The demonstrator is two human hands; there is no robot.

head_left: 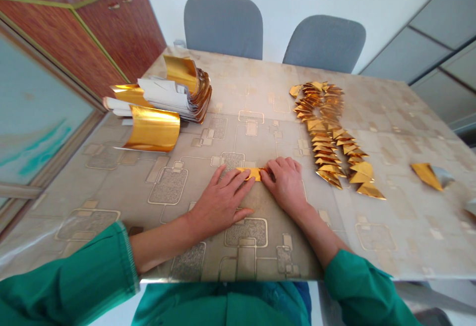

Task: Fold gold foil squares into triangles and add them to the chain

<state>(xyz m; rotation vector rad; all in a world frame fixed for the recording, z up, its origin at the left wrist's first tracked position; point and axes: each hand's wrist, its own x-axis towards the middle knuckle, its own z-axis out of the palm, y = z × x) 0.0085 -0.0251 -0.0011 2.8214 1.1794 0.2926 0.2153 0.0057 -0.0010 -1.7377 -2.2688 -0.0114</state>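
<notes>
A small strip of folded gold foil paper lies flat on the table in front of me. My left hand rests palm down with its fingers spread, the fingertips pressing the strip's left part. At the right end, my right hand has its fingers curled and closed on the paper; its exact grip is partly hidden under the knuckles. To the right stand two joined rows of folded gold paper pieces, nested into one another and meeting at the far end.
A stack of gold and white paper sheets sits at the back left, with a curled gold sheet before it. One gold folded piece lies far right. Two grey chairs stand beyond the patterned table.
</notes>
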